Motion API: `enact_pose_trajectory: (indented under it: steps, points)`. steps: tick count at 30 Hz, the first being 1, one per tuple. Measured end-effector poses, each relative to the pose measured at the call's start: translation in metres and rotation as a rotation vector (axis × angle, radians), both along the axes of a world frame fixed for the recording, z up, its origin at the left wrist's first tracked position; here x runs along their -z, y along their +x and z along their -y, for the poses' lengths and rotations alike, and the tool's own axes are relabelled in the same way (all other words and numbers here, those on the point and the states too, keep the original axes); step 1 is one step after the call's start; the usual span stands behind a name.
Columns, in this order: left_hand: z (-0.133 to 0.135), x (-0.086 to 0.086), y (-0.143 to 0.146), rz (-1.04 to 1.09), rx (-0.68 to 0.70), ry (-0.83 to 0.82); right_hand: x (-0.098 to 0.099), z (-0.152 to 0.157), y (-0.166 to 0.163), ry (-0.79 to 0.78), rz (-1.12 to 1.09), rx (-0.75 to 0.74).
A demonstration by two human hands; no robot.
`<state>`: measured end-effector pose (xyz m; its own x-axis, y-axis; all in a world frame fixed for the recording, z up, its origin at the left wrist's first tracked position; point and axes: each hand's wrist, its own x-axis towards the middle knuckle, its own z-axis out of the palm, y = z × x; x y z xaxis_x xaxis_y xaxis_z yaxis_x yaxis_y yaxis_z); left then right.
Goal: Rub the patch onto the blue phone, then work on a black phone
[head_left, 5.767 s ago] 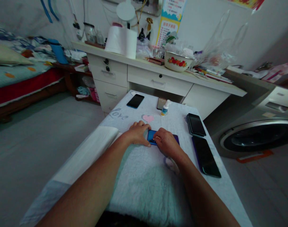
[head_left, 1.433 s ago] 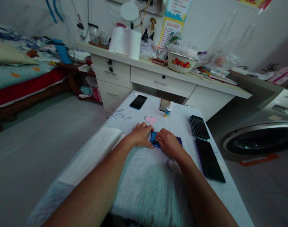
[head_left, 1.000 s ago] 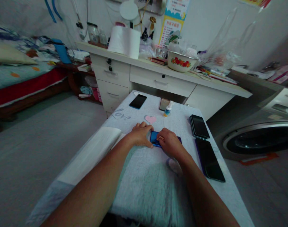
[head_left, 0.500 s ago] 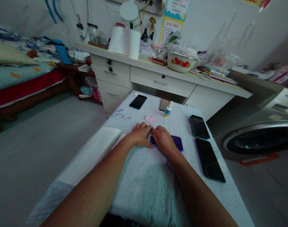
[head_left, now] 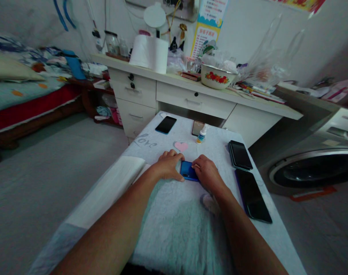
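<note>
Right hand (head_left: 207, 173) slides rightward along blue phone (head_left: 188, 170); blue back now bare between our hands. Left hand (head_left: 167, 167) stays, grip released, flat, bracing phone's left end. Right grip: fingertips on phone, whether pinching anything we cannot tell. Phone lies flat on worktop (head_left: 174, 229). We judge stroke along back ongoing.

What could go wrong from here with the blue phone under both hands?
1. The blue phone lies flat on the cloth, gripped at its end by the left hand and covered by the right hand; hard pressure might mark or crack it.
2. The long black phone lies near the cloth's right edge, beside the right forearm; an elbow swing could push it off.
</note>
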<state>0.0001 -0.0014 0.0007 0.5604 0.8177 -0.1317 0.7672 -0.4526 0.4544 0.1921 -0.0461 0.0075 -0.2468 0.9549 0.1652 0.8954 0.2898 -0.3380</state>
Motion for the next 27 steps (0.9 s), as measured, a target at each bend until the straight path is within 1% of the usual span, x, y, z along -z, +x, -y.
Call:
enact_pose_trajectory:
  steps: [4,11,14,17,19,27]
  points:
    - [0.0,0.001,0.0,0.003,0.004,0.0,-0.004,0.009,0.002,-0.044,-0.019,-0.052]
    - [0.001,-0.002,0.0,0.009,-0.001,0.0,-0.018,0.023,0.008,-0.181,-0.067,-0.159]
    - [0.002,-0.002,0.0,0.009,0.001,-0.002,-0.021,0.027,0.013,-0.193,-0.095,-0.217]
    - [0.001,-0.001,0.0,0.002,-0.006,0.006,-0.018,0.029,0.017,-0.176,-0.1,-0.247]
    - [0.001,-0.001,0.0,0.001,-0.008,0.009,-0.015,0.03,0.019,-0.153,-0.108,-0.24]
    - [0.002,-0.004,0.0,0.018,-0.015,-0.015,0.0,0.024,0.017,-0.048,-0.14,-0.103]
